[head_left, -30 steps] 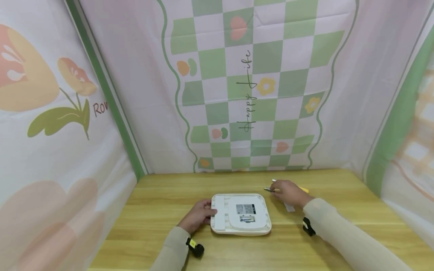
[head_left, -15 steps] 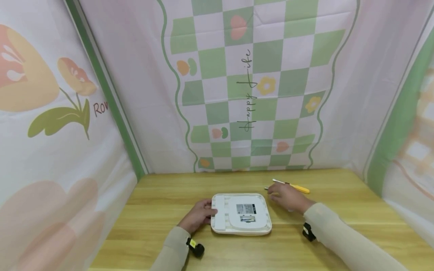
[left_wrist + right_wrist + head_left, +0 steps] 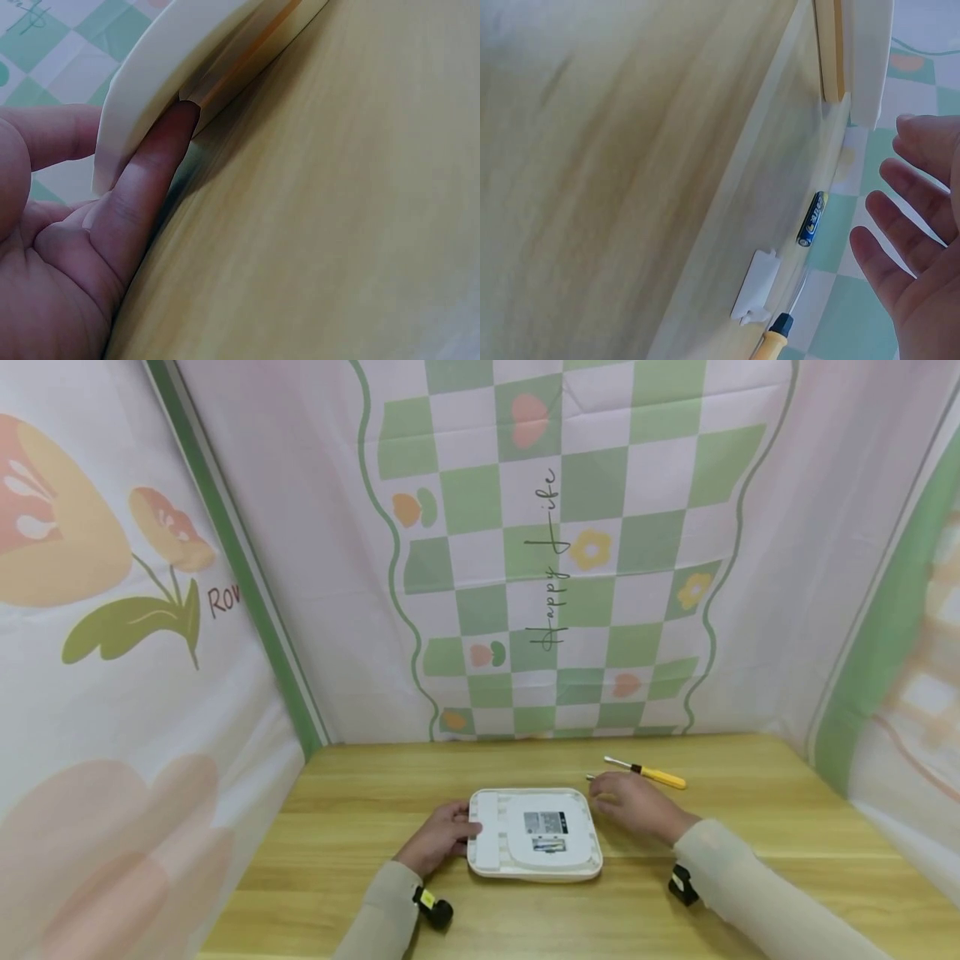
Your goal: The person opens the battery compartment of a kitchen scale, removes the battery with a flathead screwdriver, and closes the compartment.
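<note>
A white rounded-square device lies on the table, its labelled side up. Batteries show in its small open compartment. My left hand grips its left edge, thumb on top and fingers below; the left wrist view shows a finger under the rim. Just beyond the device's right edge hovers my right hand, fingers spread, holding nothing. In the right wrist view a loose battery and a small white battery cover lie on the table beneath it. The head view mostly hides both behind that hand.
A screwdriver with a yellow handle lies behind my right hand, its shaft pointing left. The wooden table ends at a printed cloth at the back, with more cloth at both sides.
My right hand has drawn back from the screwdriver, toward me and the device, uncovering the yellow handle and shaft. It now covers the white battery cover. The left hand and device stay put.
</note>
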Motion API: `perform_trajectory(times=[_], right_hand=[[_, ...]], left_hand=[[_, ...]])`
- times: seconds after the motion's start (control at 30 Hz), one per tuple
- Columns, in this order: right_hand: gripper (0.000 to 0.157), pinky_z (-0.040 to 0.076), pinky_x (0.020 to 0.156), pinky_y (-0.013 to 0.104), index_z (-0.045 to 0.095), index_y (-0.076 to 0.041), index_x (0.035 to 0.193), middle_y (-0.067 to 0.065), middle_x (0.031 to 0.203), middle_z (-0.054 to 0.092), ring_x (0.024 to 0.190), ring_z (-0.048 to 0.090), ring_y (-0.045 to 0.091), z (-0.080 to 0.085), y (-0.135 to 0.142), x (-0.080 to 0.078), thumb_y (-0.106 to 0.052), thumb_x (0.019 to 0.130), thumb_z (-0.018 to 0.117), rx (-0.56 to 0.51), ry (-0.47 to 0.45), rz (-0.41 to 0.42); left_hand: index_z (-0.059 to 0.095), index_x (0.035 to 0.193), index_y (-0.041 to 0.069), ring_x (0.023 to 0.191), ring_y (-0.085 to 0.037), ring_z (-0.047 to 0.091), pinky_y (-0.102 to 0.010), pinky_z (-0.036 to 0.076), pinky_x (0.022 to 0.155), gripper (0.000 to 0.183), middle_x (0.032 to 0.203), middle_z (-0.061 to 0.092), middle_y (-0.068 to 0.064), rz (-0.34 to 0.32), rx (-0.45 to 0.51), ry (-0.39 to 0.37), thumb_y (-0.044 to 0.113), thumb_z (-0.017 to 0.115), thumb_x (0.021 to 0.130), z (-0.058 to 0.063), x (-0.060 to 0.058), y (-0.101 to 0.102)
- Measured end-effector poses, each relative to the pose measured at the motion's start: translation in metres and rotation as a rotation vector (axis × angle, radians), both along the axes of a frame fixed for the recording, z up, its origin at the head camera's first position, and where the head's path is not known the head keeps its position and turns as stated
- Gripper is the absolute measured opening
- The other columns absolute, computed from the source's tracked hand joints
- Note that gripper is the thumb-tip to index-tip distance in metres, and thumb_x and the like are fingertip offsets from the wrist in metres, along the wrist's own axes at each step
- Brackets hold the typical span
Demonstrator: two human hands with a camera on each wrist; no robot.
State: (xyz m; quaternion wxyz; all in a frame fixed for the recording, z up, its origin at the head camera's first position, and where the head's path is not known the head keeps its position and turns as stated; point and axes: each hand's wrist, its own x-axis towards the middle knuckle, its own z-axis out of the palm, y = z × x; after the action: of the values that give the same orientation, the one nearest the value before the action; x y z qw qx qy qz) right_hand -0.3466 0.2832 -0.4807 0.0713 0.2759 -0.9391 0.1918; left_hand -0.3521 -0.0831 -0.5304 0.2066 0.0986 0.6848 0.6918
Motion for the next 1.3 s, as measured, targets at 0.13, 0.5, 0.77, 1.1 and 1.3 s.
perform_trajectory(times=[0.13, 0.5, 0.77, 1.1, 1.3], right_hand=[[0.015, 0.044, 0.097, 0.055, 0.072, -0.01, 0.105, 0.01, 0.116, 0.066, 0.112, 0.058, 0.034, -0.002, -0.003, 0.002, -0.015, 0.091, 0.067, -0.006, 0.03, 0.004], [0.014, 0.042, 0.099, 0.054, 0.072, -0.011, 0.104, 0.009, 0.116, 0.066, 0.113, 0.058, 0.034, -0.005, -0.01, 0.007, -0.015, 0.091, 0.068, -0.049, 0.052, 0.024], [0.016, 0.041, 0.099, 0.056, 0.072, -0.008, 0.104, 0.01, 0.116, 0.066, 0.115, 0.056, 0.036, -0.004, -0.016, 0.012, -0.013, 0.09, 0.069, -0.07, 0.047, 0.029], [0.018, 0.042, 0.1, 0.054, 0.071, -0.009, 0.107, 0.006, 0.118, 0.065, 0.116, 0.057, 0.032, -0.004, -0.022, 0.016, -0.015, 0.091, 0.067, -0.088, 0.012, 0.007], [0.018, 0.044, 0.098, 0.052, 0.071, -0.01, 0.109, 0.005, 0.119, 0.064, 0.114, 0.058, 0.029, -0.002, -0.026, 0.02, -0.017, 0.093, 0.067, -0.089, -0.009, -0.007]], left_hand=[[0.045, 0.136, -0.006, 0.089, -0.024, 0.066, -0.036, 0.058, 0.072, 0.049, 0.107, 0.066, -0.014, -0.003, 0.006, -0.001, 0.009, 0.064, 0.094, -0.001, 0.0, 0.0], [0.044, 0.137, -0.006, 0.089, -0.025, 0.066, -0.037, 0.058, 0.072, 0.05, 0.107, 0.066, -0.014, -0.003, 0.014, -0.001, 0.009, 0.064, 0.093, -0.001, -0.001, 0.0], [0.045, 0.137, -0.005, 0.089, -0.024, 0.065, -0.036, 0.057, 0.072, 0.05, 0.107, 0.066, -0.013, 0.004, -0.012, -0.01, 0.01, 0.065, 0.093, 0.002, 0.0, 0.0], [0.044, 0.137, -0.006, 0.09, -0.024, 0.065, -0.036, 0.057, 0.072, 0.05, 0.108, 0.065, -0.014, 0.008, -0.016, -0.022, 0.009, 0.064, 0.094, 0.005, 0.002, 0.0], [0.044, 0.138, -0.005, 0.091, -0.025, 0.065, -0.037, 0.057, 0.073, 0.051, 0.108, 0.065, -0.013, 0.003, -0.019, -0.025, 0.011, 0.064, 0.094, 0.007, 0.002, 0.0]])
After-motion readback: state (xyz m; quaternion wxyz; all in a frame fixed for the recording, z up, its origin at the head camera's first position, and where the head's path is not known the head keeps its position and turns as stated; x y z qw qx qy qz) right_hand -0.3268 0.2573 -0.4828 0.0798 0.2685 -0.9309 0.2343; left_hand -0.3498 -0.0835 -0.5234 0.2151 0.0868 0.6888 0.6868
